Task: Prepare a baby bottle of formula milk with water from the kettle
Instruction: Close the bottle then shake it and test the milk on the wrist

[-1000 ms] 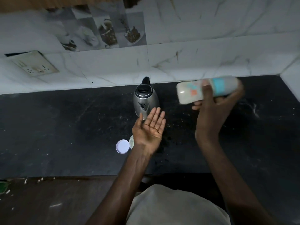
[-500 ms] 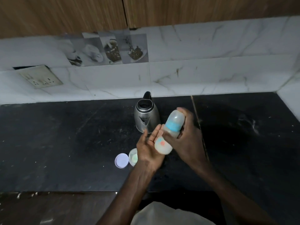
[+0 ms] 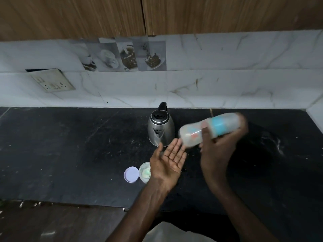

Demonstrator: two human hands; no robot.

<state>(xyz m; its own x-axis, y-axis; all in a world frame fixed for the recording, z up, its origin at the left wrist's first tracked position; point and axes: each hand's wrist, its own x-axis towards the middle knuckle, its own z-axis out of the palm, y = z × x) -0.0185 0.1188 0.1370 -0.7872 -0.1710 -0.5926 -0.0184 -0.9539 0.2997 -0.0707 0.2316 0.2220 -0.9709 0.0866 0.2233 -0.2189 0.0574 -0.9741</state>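
The wooden cupboards (image 3: 87, 14) and the marbled wall tiles (image 3: 227, 84) filled the top of my view, with a socket plate (image 3: 52, 82) on the left, and below them ran the black tabletop (image 3: 70, 154). The steel kettle (image 3: 160, 130) stood upright near the wall, spout towards me. The right hand (image 3: 216, 154) was raised just right of the kettle, its fingers (image 3: 205, 137) clamped round the bottle (image 3: 222, 124). The left hand (image 3: 167, 163) lay palm up beside it, fingers straight and close together, holding nothing. The bottle was in the air above the tabletop, tipped almost onto its side. Its capped end with the blue collar pointed right, and its base hung just over the left fingertips; I could not tell whether they touched. It was blurred, so I judged the step in hand to be mixing: the capped bottle shaken or knocked against the palm to dissolve the powder. Near the left wrist sat a lilac lid (image 3: 131, 174) and, just beside it, an open tub (image 3: 145, 172), partly hidden by that hand. As I saw it, the next move called for a firm grip at the collar, a look through the wall for lumps, then standing the bottle upright on the tabletop, clear of the kettle.
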